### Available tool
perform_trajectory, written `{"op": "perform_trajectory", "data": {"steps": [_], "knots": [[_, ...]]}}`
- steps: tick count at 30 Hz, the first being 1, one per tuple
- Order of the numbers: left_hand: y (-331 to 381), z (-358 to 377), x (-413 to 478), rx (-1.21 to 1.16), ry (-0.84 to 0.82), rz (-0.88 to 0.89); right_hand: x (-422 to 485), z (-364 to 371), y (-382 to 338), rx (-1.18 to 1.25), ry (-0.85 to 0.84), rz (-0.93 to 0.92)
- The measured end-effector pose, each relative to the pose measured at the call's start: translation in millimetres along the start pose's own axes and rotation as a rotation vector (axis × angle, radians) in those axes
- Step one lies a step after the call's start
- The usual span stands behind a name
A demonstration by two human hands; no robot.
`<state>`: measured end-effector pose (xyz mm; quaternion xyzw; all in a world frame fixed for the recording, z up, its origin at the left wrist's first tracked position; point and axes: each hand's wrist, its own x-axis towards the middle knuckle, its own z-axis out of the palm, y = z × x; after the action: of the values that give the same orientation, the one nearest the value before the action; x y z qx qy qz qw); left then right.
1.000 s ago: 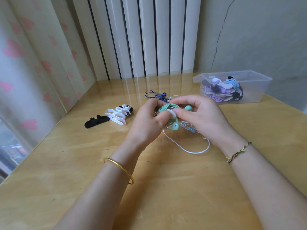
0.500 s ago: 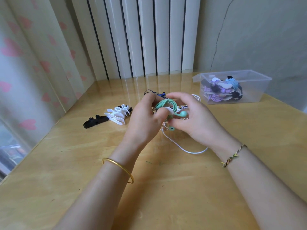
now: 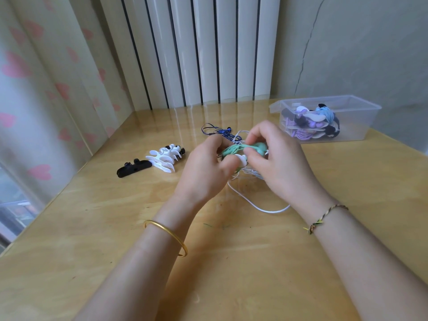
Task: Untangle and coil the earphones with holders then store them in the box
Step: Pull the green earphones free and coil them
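Leftmost, a black plastic cable holder (image 3: 133,169) and a heap of white plastic holders (image 3: 164,158) lie on the glossy wooden table (image 3: 231,262). Just above it, my left hand (image 3: 203,167) pinches the mint-green earphones (image 3: 240,149), coiled against my thumb, while my right hand (image 3: 278,163), fingers curled, grips their earbud end; the clear plastic box (image 3: 361,126) of wound sets sits well apart, far right. If my pinch slackens the coil may spring loose, and the loose white cable (image 3: 261,208) underneath could snag it
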<state>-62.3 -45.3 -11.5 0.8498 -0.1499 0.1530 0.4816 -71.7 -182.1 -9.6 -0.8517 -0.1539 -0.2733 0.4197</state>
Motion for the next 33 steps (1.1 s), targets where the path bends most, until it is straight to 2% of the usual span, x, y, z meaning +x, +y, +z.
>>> {"op": "perform_trajectory", "data": {"steps": [3, 10, 14, 25, 33], "knots": [[-1.0, 0.3, 0.2, 0.009, -0.013, -0.006, -0.4, 0.5, -0.4, 0.025, -0.050, 0.054], [-0.7, 2.3, -1.1, 0.009, -0.049, -0.042, 0.5, 4.7, -0.1, -0.182, -0.132, 0.077], [-0.9, 2.5, -1.5, -0.003, -0.067, -0.059, 1.1, 0.6, 1.6, -0.160, -0.165, 0.104], [-0.2, 3.2, -3.4, -0.248, -0.059, -0.089, 1.0, -1.8, -0.7, -0.044, -0.101, 0.140], [2.1, 1.2, -5.2, -0.231, -0.094, -0.063, 1.3, 0.1, 1.5, -0.072, -0.098, 0.132]]}}
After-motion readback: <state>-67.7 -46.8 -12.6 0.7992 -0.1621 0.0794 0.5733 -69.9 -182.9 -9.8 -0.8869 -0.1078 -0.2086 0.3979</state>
